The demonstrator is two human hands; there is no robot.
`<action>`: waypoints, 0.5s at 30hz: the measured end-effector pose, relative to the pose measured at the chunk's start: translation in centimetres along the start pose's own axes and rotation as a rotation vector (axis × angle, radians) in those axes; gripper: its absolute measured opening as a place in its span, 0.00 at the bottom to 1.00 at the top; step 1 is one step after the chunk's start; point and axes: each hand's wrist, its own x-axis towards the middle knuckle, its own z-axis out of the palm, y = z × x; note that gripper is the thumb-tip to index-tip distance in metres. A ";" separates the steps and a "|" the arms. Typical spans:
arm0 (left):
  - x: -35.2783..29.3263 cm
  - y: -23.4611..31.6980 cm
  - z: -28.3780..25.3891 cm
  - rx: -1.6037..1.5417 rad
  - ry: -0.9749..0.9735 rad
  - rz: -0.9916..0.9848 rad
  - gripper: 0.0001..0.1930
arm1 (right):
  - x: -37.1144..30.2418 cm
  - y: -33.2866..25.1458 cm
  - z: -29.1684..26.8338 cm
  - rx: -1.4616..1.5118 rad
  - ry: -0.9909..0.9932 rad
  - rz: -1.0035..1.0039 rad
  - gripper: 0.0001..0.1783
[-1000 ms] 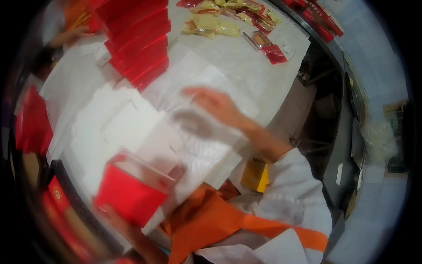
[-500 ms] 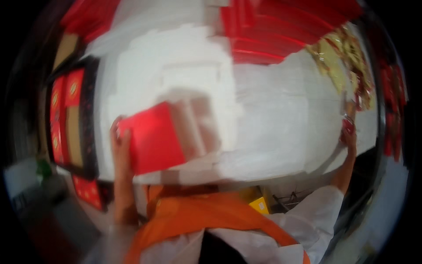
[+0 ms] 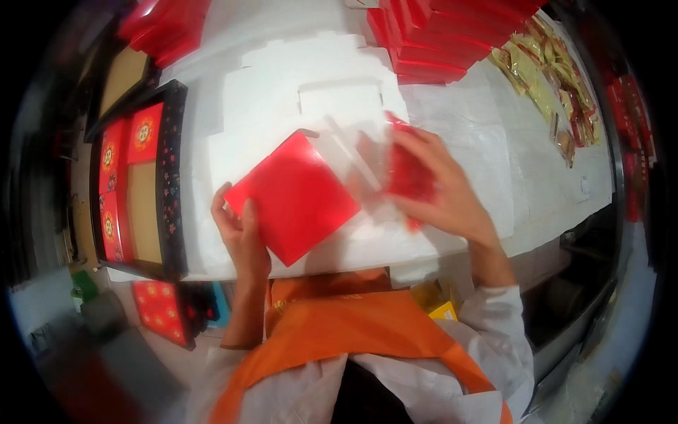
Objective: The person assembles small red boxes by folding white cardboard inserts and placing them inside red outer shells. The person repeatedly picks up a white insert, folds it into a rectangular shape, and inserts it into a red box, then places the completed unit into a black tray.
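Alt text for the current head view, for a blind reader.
A person's left hand holds a red box over a white tabletop; the right hand holds a blurred red packet beside it. A dark tray with patterned red boxes sits at left; wrapped packets lie at upper right.

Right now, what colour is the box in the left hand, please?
The box in the left hand is bright red outside, seen best in the head view.

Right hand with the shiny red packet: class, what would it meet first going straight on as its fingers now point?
Going leftward, the right hand, with its shiny red packet, would probably first meet the pale, open end of the red cardboard box held in the left hand. Blur leaves depth unclear.
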 end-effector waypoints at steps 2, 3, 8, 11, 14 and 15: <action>-0.7 -1.5 -1.6 -0.074 0.016 0.021 0.26 | 3.1 0.3 2.6 -0.355 -0.107 -0.131 0.32; -1.1 -1.8 -2.2 -0.104 -0.022 -0.025 0.27 | 4.1 0.7 3.4 -0.505 -0.125 -0.141 0.32; -3.8 -1.7 -4.9 -0.107 -0.238 -0.230 0.25 | 6.7 1.4 7.0 -0.836 -0.223 -0.288 0.29; -4.4 -2.2 -5.4 -0.123 -0.312 -0.258 0.25 | 7.9 1.0 8.4 -0.769 -0.295 -0.354 0.29; -4.5 -2.5 -5.0 -0.247 -0.287 -0.246 0.25 | 8.6 0.3 8.6 -0.696 -0.440 -0.294 0.27; -4.6 -2.6 -4.9 -0.271 -0.258 -0.249 0.25 | 8.7 0.1 8.6 -0.671 -0.502 -0.261 0.27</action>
